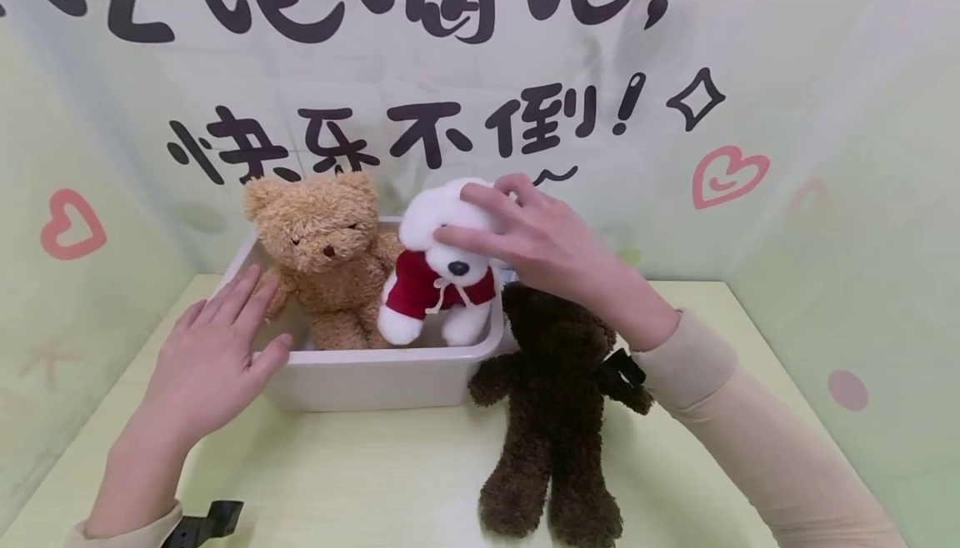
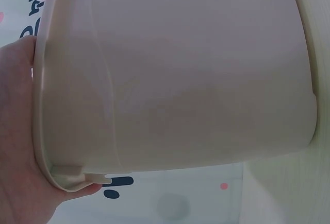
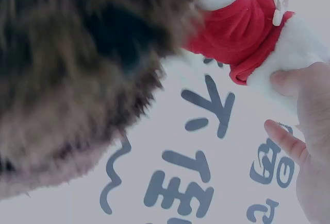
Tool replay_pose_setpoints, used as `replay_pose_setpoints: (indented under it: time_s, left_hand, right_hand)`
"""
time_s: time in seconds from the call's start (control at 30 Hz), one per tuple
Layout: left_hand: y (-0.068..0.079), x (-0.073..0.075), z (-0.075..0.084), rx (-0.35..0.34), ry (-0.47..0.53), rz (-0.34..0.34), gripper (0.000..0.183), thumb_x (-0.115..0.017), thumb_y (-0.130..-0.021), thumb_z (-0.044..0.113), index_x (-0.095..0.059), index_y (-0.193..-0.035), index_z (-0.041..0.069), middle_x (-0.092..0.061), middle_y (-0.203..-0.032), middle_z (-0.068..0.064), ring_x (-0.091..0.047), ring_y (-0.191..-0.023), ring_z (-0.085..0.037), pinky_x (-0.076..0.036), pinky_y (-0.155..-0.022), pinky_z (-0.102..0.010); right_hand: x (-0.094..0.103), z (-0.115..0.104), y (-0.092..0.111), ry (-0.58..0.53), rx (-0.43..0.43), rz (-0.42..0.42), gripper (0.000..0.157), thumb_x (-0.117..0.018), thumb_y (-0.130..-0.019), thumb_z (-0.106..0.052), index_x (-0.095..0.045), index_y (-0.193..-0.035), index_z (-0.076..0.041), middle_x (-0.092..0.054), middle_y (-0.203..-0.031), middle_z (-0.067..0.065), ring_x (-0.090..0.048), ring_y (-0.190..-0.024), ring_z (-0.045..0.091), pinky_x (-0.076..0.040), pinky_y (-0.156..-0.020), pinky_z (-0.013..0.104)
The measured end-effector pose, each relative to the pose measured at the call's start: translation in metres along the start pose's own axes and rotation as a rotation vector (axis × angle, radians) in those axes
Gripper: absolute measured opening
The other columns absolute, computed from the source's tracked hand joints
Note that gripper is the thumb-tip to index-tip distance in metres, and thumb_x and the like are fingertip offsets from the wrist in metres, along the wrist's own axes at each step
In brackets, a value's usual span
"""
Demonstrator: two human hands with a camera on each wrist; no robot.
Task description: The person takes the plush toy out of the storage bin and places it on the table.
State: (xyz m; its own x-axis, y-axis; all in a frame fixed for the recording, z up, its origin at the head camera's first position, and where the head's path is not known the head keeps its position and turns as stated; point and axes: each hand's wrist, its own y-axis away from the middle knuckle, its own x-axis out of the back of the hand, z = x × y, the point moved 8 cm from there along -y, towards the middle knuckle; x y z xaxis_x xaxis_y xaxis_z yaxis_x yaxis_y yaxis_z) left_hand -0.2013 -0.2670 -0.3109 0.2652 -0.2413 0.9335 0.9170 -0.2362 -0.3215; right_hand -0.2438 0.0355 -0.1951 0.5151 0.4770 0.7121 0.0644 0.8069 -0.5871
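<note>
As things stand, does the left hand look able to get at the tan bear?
Most likely yes: the left hand lies at the rim of the white bin, close beside the tan bear, with nothing visible blocking the way.

White plush toy point(image 1: 438, 260) in red, upright in white bin point(image 1: 375, 385)

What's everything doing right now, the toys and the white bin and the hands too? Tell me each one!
White bin: open on top, standing on the table
Tan teddy bear: sitting upright in the bin
White stuffed animal: in the bin, wearing a red top
Dark brown teddy bear: outside the bin
Left hand: resting at the bin's rim
Right hand: holding the white stuffed animal's head
</note>
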Motion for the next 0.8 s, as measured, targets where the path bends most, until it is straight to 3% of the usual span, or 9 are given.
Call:
replay_pose_setpoints:
  time_s: [0.13, 0.47, 0.8]
  left_hand:
    - [0.0, 0.001, 0.002, -0.009, 0.004, 0.007, 0.07, -0.049, -0.103, 0.038, -0.028, -0.162, 0.006, -0.023, -0.165, -0.024, -0.027, -0.147, -0.05, -0.024, -0.106, -0.076]
    - [-0.001, 0.001, 0.002, -0.011, 0.001, 0.002, 0.067, -0.05, -0.103, 0.036, -0.033, -0.161, 0.009, -0.026, -0.165, -0.023, -0.027, -0.148, -0.048, -0.024, -0.105, -0.076]
    - [0.0, 0.001, 0.0, -0.009, 0.004, -0.004, 0.068, -0.049, -0.103, 0.036, -0.03, -0.162, 0.01, -0.024, -0.165, -0.023, -0.026, -0.148, -0.048, -0.023, -0.105, -0.077]
  right_hand:
    - [0.015, 0.008, 0.002, 0.018, -0.016, 0.044, 0.062, -0.075, -0.084, 0.005, -0.061, -0.134, -0.028, -0.052, -0.134, 0.017, -0.053, -0.105, 0.043, -0.061, -0.064, 0.05]
    - [0.047, 0.022, 0.004, 0.059, -0.001, 0.146, 0.065, -0.067, -0.085, 0.013, -0.056, -0.134, -0.028, -0.053, -0.131, 0.021, -0.053, -0.103, 0.046, -0.061, -0.072, 0.055]
    - [0.073, 0.04, 0.031, 0.124, -0.062, 0.206, 0.06, -0.069, -0.087, 0.011, -0.058, -0.13, -0.029, -0.055, -0.128, 0.021, -0.054, -0.104, 0.048, -0.058, -0.063, 0.061]
